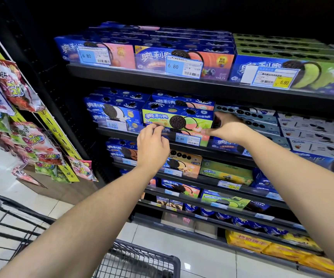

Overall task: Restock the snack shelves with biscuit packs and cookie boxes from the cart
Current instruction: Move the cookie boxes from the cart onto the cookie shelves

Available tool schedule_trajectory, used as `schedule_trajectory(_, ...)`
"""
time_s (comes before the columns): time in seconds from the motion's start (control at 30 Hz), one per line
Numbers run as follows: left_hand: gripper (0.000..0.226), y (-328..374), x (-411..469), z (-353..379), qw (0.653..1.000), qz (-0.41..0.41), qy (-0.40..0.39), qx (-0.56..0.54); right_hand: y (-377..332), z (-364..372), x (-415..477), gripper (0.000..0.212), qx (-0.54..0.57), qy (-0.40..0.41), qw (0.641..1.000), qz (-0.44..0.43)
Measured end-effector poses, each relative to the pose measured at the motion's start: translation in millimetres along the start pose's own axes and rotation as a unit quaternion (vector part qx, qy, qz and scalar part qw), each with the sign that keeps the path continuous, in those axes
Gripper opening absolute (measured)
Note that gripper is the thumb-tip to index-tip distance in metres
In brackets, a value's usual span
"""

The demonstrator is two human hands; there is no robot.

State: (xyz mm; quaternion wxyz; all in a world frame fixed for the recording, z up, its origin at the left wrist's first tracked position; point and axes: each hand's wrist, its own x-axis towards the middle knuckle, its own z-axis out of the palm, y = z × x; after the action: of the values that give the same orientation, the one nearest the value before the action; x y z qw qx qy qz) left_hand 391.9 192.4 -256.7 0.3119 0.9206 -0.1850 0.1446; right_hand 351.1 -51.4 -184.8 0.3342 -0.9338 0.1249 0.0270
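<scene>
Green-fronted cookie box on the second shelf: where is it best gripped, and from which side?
Probably by its short ends, from the front. The green-fronted cookie box lies long face out on another box, blue boxes tight on its left. The right hand wraps its free right end; the left hand sits at its lower-left front corner.

Cookie box [179,120] on the second shelf [222,153], stacked on another box [202,135]; left hand [152,146] at its near-left corner, right hand [227,127] at its right end; snack bags [21,117] hang at left; cart [138,261] near.
</scene>
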Motion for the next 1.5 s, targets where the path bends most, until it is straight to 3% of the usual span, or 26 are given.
schedule_trajectory(0.13,0.042,2,1,2,1.0,-0.001,-0.004,0.002,6,-1,0,0.073,-0.004,-0.007,1.0,-0.003)
schedule_trajectory(0.23,0.041,3,0,4,1.0,0.001,-0.003,-0.003,15,-11,4,0.051,0.035,-0.006,0.999,-0.004)
schedule_trajectory(0.3,0.04,3,0,5,1.0,0.001,0.006,-0.006,21,-16,9,0.046,0.093,0.055,0.994,-0.008)
schedule_trajectory(0.37,0.039,3,1,7,1.0,0.001,0.016,-0.006,20,-17,15,0.049,0.072,0.119,0.99,-0.008)
schedule_trajectory(0.57,0.039,-2,-1,15,1.0,0.003,0.022,-0.006,18,-7,32,0.069,0.028,0.089,0.993,-0.076)
schedule_trajectory(0.8,0.04,-2,-2,16,0.998,0.047,0.029,-0.004,20,-8,49,0.045,0.026,0.106,0.989,-0.096)
schedule_trajectory(0.97,0.043,2,-1,14,0.987,0.153,-0.004,0.048,24,-13,45,0.058,0.05,0.079,0.993,-0.075)
schedule_trajectory(1.17,0.042,6,1,14,0.986,0.151,-0.005,0.073,22,-18,45,0.073,0.019,0.027,0.998,-0.054)
schedule_trajectory(1.37,0.042,9,-1,13,0.983,0.157,-0.01,0.091,18,-24,31,0.101,-0.033,-0.007,0.999,-0.037)
schedule_trajectory(1.5,0.045,14,-4,11,0.981,0.165,-0.029,0.098,19,-20,14,0.09,-0.067,0.052,0.996,0.005)
